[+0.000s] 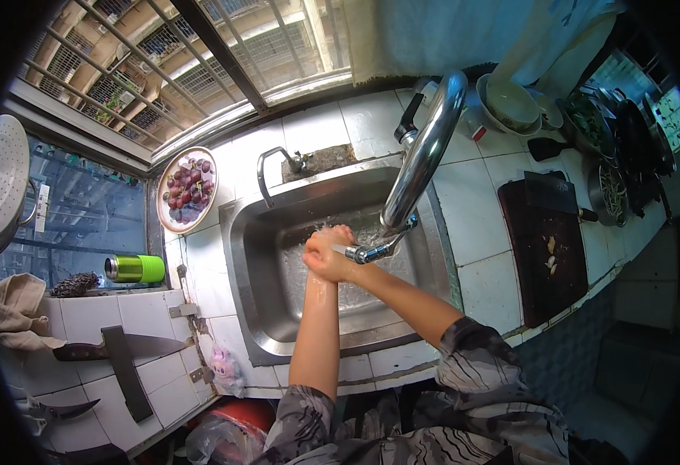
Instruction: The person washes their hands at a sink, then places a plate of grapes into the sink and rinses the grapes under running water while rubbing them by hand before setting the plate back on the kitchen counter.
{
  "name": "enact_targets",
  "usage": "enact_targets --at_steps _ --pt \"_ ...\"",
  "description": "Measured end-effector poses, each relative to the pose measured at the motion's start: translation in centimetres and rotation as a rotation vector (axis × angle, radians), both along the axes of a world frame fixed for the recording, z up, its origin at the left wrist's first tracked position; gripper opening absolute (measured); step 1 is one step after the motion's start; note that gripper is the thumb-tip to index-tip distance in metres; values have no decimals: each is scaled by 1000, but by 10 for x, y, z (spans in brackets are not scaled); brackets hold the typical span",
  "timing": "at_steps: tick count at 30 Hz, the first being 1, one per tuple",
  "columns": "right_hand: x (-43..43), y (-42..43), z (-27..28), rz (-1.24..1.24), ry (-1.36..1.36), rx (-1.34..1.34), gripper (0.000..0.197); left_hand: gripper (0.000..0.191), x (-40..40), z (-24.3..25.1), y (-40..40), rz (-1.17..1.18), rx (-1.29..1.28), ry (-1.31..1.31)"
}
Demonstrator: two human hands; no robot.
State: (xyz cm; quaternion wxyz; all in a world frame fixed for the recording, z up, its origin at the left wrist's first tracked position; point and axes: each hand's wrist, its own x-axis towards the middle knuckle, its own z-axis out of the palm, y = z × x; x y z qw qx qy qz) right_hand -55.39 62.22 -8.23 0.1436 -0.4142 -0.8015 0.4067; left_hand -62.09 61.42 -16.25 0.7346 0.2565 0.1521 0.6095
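Observation:
My right hand lies across my left hand, closed around it near the wrist. Both are wet and held low over the stainless steel sink. Water runs from the swivel nozzle of a chrome gooseneck tap onto my hands and splashes beyond them. Most of my left hand is hidden behind the right, so its fingers are hard to make out. No object shows in either hand.
Left of the sink stands a plate of grapes; a thin second tap is behind. On the right, a dark cutting board bears a cleaver and garlic pieces. A knife hangs in a wall rack.

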Motion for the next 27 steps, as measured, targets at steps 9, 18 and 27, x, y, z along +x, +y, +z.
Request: enact_targets --at_steps 9,18,27 --pt "29 -5 -22 219 113 180 24 18 13 13 -9 107 -227 950" --pt "17 -4 -8 107 198 388 28 22 -5 26 -15 159 514 1772" --pt "-2 9 -41 -501 564 -349 24 19 -19 5 -7 239 -754 218"
